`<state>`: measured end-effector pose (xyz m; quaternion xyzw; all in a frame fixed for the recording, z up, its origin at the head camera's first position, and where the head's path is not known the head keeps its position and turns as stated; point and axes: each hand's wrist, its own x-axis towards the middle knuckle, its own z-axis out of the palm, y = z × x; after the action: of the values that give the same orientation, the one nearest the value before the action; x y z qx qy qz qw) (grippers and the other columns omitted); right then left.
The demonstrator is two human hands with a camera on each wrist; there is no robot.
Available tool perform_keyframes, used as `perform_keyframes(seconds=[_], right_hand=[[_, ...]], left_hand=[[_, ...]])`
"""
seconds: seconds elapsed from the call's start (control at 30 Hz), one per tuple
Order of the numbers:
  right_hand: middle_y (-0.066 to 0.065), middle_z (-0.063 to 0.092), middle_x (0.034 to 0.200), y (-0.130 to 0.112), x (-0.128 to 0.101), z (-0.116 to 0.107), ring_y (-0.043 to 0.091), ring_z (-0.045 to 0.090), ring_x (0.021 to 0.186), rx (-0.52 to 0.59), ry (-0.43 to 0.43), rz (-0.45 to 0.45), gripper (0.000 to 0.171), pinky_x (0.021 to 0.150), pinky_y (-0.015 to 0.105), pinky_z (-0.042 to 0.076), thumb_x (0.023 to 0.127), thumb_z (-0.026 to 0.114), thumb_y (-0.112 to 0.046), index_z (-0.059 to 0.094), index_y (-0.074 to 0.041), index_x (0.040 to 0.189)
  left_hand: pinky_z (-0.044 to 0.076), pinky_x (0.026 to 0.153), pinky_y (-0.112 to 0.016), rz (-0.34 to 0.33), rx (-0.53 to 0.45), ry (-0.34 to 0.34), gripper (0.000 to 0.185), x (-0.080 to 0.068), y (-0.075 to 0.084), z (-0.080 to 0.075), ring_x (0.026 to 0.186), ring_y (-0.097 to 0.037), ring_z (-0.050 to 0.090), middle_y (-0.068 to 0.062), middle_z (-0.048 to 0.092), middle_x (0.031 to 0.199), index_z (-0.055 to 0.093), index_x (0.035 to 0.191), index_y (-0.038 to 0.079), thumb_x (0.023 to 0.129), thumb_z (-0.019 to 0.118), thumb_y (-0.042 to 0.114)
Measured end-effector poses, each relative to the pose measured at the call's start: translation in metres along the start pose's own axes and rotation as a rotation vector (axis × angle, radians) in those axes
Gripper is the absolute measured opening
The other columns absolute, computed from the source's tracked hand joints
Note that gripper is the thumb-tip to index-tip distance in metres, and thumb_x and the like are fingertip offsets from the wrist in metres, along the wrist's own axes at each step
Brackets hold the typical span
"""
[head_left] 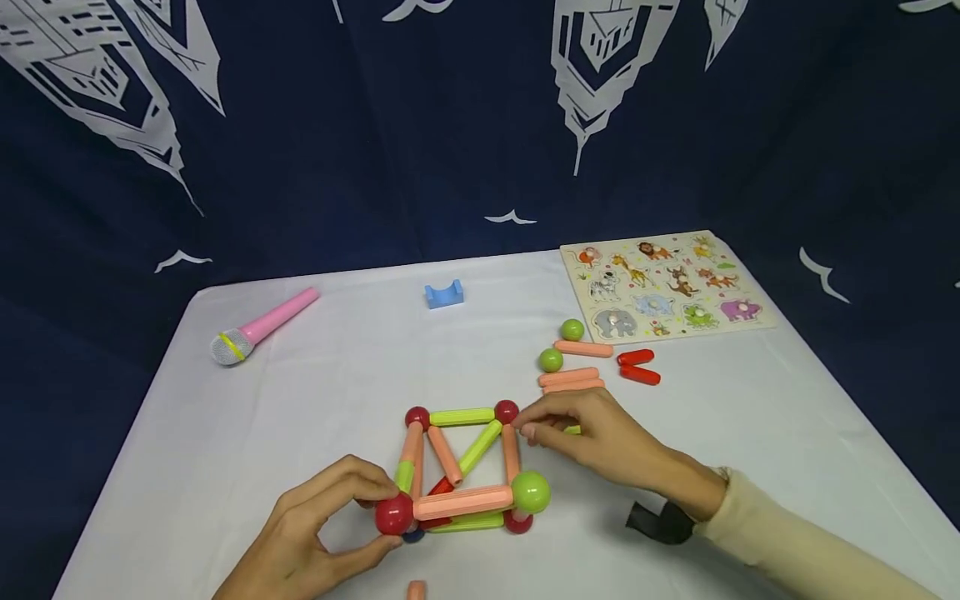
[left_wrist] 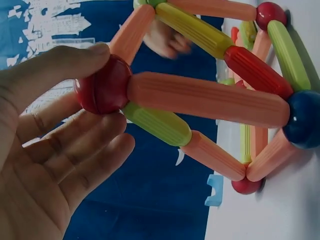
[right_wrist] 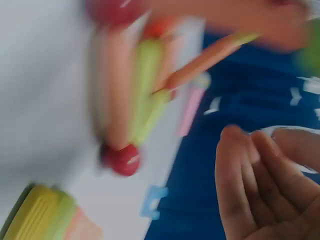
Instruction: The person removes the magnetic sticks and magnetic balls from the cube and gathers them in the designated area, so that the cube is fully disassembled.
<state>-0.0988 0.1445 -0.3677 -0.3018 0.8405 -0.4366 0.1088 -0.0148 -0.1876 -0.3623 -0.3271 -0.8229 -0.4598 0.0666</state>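
At a white table [head_left: 750, 417], my left hand [head_left: 315, 533] pinches the red ball [head_left: 393, 514] at the near left corner of a stick-and-ball frame [head_left: 461, 467], thumb on one side and fingers curled round the other; the left wrist view shows the same ball [left_wrist: 102, 85] clamped between thumb and fingers, with a peach stick [left_wrist: 210, 100] running from it to a blue ball [left_wrist: 302, 120]. My right hand [head_left: 600, 437] reaches in from the right, fingertips [head_left: 528, 431] just beside the far right red ball [head_left: 506, 411] of the frame; its fingers are loosely bent and hold nothing, as the blurred right wrist view also suggests. The frame stands on the table near its front edge, between my hands. Behind the right hand lie loose sticks and two green balls [head_left: 551, 360]. Farther back are an animal puzzle board [head_left: 663, 283], a blue block [head_left: 444, 293] and a pink toy microphone [head_left: 262, 325].
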Motion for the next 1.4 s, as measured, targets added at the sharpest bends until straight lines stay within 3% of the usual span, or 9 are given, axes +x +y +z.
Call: perform_keyframes(seconds=[0.1, 0.27, 0.43, 0.53, 0.7, 0.87, 1.07, 1.2, 1.4], right_hand=[[-0.015, 0.069, 0.105, -0.021, -0.019, -0.005, 0.006, 0.063, 0.086, 0.008, -0.013, -0.077, 0.019, 0.075, 0.025, 0.056, 0.097, 0.065, -0.028, 0.07, -0.026, 0.115], [-0.016, 0.065, 0.113, -0.043, -0.035, 0.0, 0.002, 0.06, 0.093, -0.162, 0.019, -0.231, 0.029, 0.076, 0.022, 0.056, 0.092, 0.071, -0.033, 0.066, -0.027, 0.12], [-0.021, 0.062, 0.11, -0.048, -0.036, 0.008, -0.002, 0.059, 0.096, -0.306, 0.051, -0.228, 0.032, 0.084, 0.022, 0.056, 0.085, 0.079, -0.036, 0.068, -0.027, 0.114], [-0.021, 0.062, 0.108, -0.048, -0.038, 0.01, -0.003, 0.059, 0.094, -0.323, 0.061, -0.204, 0.032, 0.083, 0.021, 0.056, 0.084, 0.079, -0.038, 0.07, -0.027, 0.112], [-0.018, 0.064, 0.108, -0.048, -0.04, 0.013, 0.0, 0.061, 0.094, -0.352, 0.095, -0.239, 0.037, 0.082, 0.024, 0.057, 0.081, 0.083, -0.035, 0.069, -0.024, 0.114], [-0.016, 0.065, 0.105, -0.048, -0.04, 0.016, -0.001, 0.06, 0.087, -0.294, 0.102, -0.247, 0.04, 0.073, 0.015, 0.054, 0.079, 0.085, -0.023, 0.068, -0.023, 0.114], [-0.011, 0.066, 0.106, -0.044, -0.042, 0.021, 0.001, 0.059, 0.085, -0.192, 0.106, -0.281, 0.044, 0.068, 0.011, 0.051, 0.08, 0.082, -0.009, 0.064, -0.02, 0.119], [-0.01, 0.064, 0.105, -0.041, -0.042, 0.026, 0.001, 0.059, 0.084, -0.161, 0.132, -0.335, 0.047, 0.067, 0.01, 0.05, 0.079, 0.078, -0.003, 0.06, -0.019, 0.119], [-0.014, 0.06, 0.103, -0.041, -0.041, 0.03, -0.001, 0.054, 0.078, -0.158, 0.138, -0.31, 0.047, 0.061, 0.006, 0.046, 0.077, 0.075, -0.004, 0.059, -0.023, 0.117]], left_hand=[[0.054, 0.084, -0.018, -0.019, 0.009, -0.013, 0.039, -0.001, 0.001, -0.001, 0.092, -0.007, 0.06, 0.008, 0.061, 0.109, 0.068, 0.112, 0.021, 0.078, 0.086, 0.02], [0.054, 0.082, -0.019, 0.023, 0.011, -0.012, 0.038, -0.001, 0.0, 0.0, 0.091, -0.008, 0.059, 0.007, 0.059, 0.11, 0.069, 0.112, 0.021, 0.078, 0.085, 0.017], [0.05, 0.084, -0.013, 0.022, 0.155, 0.016, 0.033, 0.004, 0.007, 0.003, 0.094, -0.005, 0.057, 0.013, 0.059, 0.109, 0.071, 0.109, 0.024, 0.08, 0.083, 0.035], [0.047, 0.087, -0.015, 0.102, 0.259, 0.055, 0.034, 0.014, 0.011, 0.012, 0.097, -0.007, 0.056, 0.014, 0.061, 0.11, 0.073, 0.108, 0.023, 0.081, 0.08, 0.041], [0.044, 0.087, -0.019, 0.297, 0.274, 0.095, 0.027, 0.029, 0.01, 0.03, 0.089, -0.009, 0.057, 0.008, 0.067, 0.101, 0.076, 0.107, 0.012, 0.09, 0.074, 0.032], [0.042, 0.079, -0.017, 0.359, 0.253, 0.14, 0.026, 0.029, 0.004, 0.035, 0.077, -0.005, 0.05, 0.008, 0.066, 0.091, 0.077, 0.104, 0.005, 0.093, 0.071, 0.028], [0.039, 0.07, -0.012, 0.405, 0.204, 0.15, 0.026, 0.028, 0.002, 0.036, 0.076, -0.005, 0.047, 0.006, 0.066, 0.092, 0.076, 0.105, 0.001, 0.092, 0.071, 0.024], [0.04, 0.071, -0.014, 0.412, 0.194, 0.158, 0.025, 0.027, 0.001, 0.036, 0.076, -0.006, 0.048, 0.004, 0.067, 0.093, 0.077, 0.1, 0.001, 0.093, 0.07, 0.024], [0.042, 0.074, -0.018, 0.416, 0.187, 0.171, 0.025, 0.027, 0.0, 0.038, 0.076, -0.006, 0.049, 0.003, 0.068, 0.094, 0.077, 0.098, 0.001, 0.093, 0.07, 0.024]])
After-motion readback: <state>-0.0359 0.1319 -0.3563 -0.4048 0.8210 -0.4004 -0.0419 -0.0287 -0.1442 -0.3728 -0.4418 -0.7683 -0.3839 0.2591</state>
